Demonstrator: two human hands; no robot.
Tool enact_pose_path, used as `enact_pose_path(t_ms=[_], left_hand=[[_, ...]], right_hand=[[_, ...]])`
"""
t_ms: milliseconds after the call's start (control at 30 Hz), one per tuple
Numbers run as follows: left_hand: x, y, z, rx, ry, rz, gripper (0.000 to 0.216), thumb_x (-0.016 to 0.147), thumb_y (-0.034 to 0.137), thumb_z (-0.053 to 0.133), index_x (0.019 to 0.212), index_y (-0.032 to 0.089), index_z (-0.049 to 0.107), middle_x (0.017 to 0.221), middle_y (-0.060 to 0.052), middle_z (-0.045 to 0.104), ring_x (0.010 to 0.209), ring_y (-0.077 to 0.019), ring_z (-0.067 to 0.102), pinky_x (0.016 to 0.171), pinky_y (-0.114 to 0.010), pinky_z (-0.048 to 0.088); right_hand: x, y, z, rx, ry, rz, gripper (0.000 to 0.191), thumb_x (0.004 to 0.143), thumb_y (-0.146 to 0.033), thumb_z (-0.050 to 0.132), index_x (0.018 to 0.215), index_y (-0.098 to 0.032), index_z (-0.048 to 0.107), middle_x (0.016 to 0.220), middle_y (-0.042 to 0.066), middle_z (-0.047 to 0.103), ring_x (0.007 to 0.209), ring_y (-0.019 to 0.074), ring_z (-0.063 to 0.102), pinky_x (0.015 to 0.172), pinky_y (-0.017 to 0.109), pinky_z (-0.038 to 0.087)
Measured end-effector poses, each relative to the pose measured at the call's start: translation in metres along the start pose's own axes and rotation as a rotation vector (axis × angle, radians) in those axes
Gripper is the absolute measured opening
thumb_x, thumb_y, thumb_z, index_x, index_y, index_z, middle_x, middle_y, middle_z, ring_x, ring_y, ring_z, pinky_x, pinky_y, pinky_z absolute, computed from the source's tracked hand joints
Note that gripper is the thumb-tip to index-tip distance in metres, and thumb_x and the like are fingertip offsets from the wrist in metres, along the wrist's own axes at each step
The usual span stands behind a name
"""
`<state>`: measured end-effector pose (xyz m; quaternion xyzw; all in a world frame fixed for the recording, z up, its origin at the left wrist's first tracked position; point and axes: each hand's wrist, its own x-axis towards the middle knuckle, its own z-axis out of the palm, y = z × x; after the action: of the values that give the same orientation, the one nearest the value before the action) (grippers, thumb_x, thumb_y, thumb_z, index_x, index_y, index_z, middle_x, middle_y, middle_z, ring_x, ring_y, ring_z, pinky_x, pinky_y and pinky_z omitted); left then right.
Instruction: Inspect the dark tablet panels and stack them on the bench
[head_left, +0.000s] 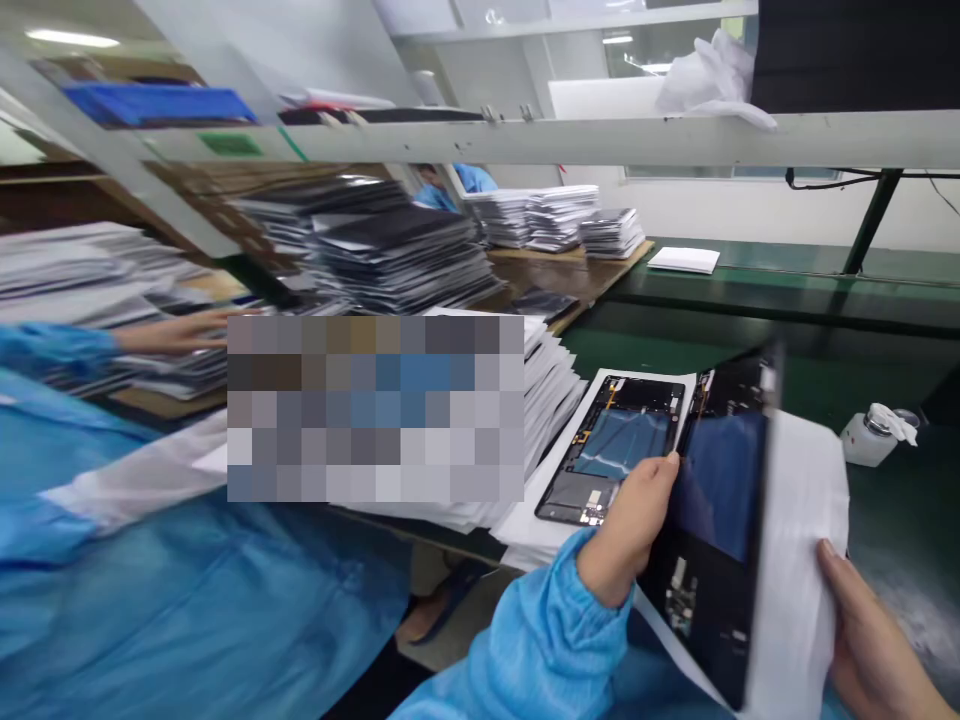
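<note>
My left hand is closed on the near edge of a black tablet panel, which stands tilted up and is slightly blurred. Its inner side shows a bluish rectangle and small electronic parts. Directly behind this panel is a white sheet or sleeve. My right hand grips the sleeve's right edge, thumb in front; its other fingers are mostly hidden. Just left of my left hand, a second tablet panel lies flat, inner side up, on a pile of white sleeves.
A co-worker in a blue smock sits at the left, one hand stretched over stacks. Dark panels are piled behind. A white dispenser bottle stands on the green table at right. A shelf beam crosses above. Pixelation hides the centre left.
</note>
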<state>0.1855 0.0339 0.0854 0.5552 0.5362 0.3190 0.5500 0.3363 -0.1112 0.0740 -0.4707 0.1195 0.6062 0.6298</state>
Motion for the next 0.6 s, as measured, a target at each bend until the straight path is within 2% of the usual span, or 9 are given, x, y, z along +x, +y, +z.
enact_pose_path(t_ms=[100,200,300,400,467,600], left_hand=[[0.0,0.006,-0.002,0.165,0.047,0.065,0.037,0.078,0.046,0.044,0.087,0.013,0.058,0.086,-0.006,0.06,0.083,-0.0206,0.054,0.074,-0.03,0.038],[0.005,0.01,-0.011,0.265,0.053,0.069,0.035,0.079,0.042,0.04,0.087,0.013,0.058,0.086,-0.007,0.062,0.083,-0.0214,0.055,0.074,-0.031,0.038],[0.018,0.016,-0.033,0.297,0.085,0.109,0.037,0.078,0.044,0.04,0.083,0.013,0.059,0.082,-0.007,0.063,0.079,-0.0211,0.056,0.07,-0.029,0.039],[0.038,0.02,-0.067,0.363,0.211,0.141,0.037,0.077,0.044,0.04,0.078,0.013,0.06,0.078,-0.006,0.063,0.076,-0.0206,0.056,0.066,-0.027,0.039],[0.053,0.018,-0.09,0.41,0.284,0.118,0.036,0.076,0.043,0.039,0.076,0.013,0.06,0.078,-0.006,0.064,0.076,-0.0204,0.057,0.064,-0.026,0.039],[0.079,0.003,-0.121,0.587,0.268,0.023,0.037,0.081,0.038,0.033,0.08,0.013,0.06,0.082,-0.008,0.065,0.079,-0.0193,0.059,0.066,-0.024,0.042]], right_hand=[[0.011,0.007,0.005,0.055,-0.067,-0.051,0.053,0.077,-0.036,0.062,0.123,-0.016,0.046,0.097,0.008,0.064,0.089,0.0243,0.059,0.076,0.034,0.05],[0.019,0.012,0.021,0.04,-0.131,-0.091,0.055,0.075,-0.039,0.064,0.122,-0.017,0.047,0.098,0.007,0.064,0.091,0.0231,0.058,0.074,0.032,0.05],[0.021,0.014,0.039,-0.091,-0.157,-0.159,0.068,0.064,-0.042,0.073,0.121,-0.017,0.045,0.093,0.006,0.064,0.08,0.0205,0.06,0.064,0.028,0.05],[0.024,0.015,0.047,-0.256,-0.09,-0.227,0.078,0.055,-0.049,0.075,0.119,-0.018,0.044,0.089,0.004,0.063,0.062,0.0152,0.057,0.051,0.024,0.046],[0.03,0.014,0.041,-0.348,0.005,-0.261,0.079,0.052,-0.053,0.073,0.117,-0.017,0.044,0.093,0.005,0.062,0.058,0.0135,0.055,0.049,0.024,0.044],[0.048,0.007,0.007,-0.466,0.126,-0.284,0.078,0.05,-0.06,0.068,0.111,-0.015,0.048,0.105,0.012,0.057,0.063,0.0156,0.055,0.052,0.027,0.045]])
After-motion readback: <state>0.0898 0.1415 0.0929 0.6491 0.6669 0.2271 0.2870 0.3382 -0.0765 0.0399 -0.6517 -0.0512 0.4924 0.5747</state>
